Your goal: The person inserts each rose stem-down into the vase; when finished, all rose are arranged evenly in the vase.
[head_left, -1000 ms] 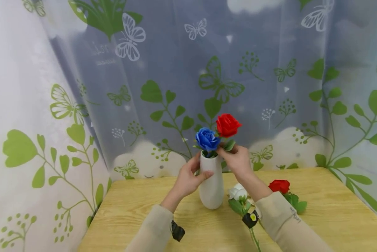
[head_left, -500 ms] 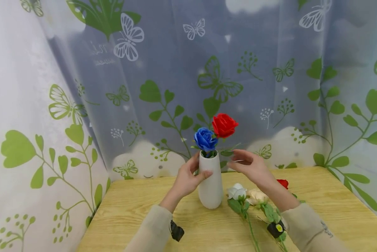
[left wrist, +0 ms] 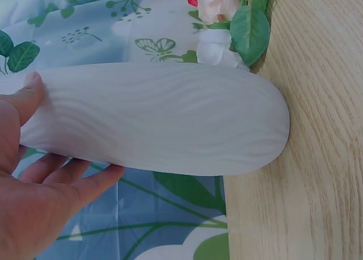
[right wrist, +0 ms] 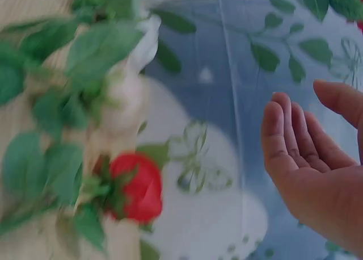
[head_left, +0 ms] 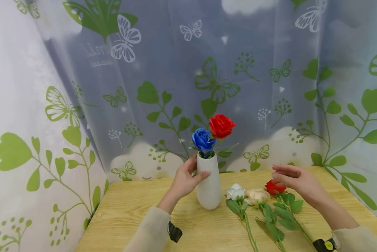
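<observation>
A white vase [head_left: 208, 185] stands upright on the table, its side faintly wavy in the left wrist view. My left hand [head_left: 186, 179] grips its upper part, thumb in front and fingers behind. From its mouth rise a blue rose [head_left: 203, 139] and a taller red rose [head_left: 222, 126] with leaves at the right rim. My right hand [head_left: 301, 180] is in the air at the right, holding nothing, its fingers loosely bent in the right wrist view. Just beside and behind its fingertips lies another red rose [head_left: 274, 187] on the table, apparently untouched.
A white rose [head_left: 235, 192] and a cream rose [head_left: 256, 196] lie beside the loose red one, leafy stems pointing toward the front. The wooden table [head_left: 128, 203] ends at a patterned curtain [head_left: 163, 52] behind and at the sides.
My right hand has let go of the red rose in the vase and moved right and down toward the loose flowers. My left hand keeps its grip on the vase.
</observation>
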A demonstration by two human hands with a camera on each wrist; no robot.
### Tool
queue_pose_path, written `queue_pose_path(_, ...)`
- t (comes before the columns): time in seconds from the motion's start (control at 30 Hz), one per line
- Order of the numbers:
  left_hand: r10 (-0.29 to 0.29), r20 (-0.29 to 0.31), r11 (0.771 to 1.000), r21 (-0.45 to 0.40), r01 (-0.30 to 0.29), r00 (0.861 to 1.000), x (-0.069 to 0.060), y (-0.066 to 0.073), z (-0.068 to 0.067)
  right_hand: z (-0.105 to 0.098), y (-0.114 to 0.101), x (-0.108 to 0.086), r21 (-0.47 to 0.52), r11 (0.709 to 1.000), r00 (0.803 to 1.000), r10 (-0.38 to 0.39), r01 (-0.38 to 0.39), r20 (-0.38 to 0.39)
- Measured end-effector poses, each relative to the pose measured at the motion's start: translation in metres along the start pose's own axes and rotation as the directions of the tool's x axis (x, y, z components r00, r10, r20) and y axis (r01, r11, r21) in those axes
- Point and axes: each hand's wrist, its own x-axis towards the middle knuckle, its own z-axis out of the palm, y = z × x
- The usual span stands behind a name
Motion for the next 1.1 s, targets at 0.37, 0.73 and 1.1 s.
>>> queue_pose_path(0.37,0.002,-0.011,1.000,-0.015,-0.002,1.000,0.000,-0.003,-0.002,-0.031,0.044,-0.020,0.026,0.993,0.992,0.116,-0.118,0.056)
queue_pose_path(0.73,-0.007,-0.014,1.000,-0.018,0.007,1.000,0.000,0.002,0.001,-0.054,0.093,-0.043,0.015,0.976,0.960,0.212,-0.218,0.181)
queue_pose_path(1.1,0.007,-0.004,1.000,-0.013,-0.007,1.000,0.002,-0.003,0.001,-0.063,0.120,-0.057,-0.006,0.958,0.933,0.280,-0.286,0.228)
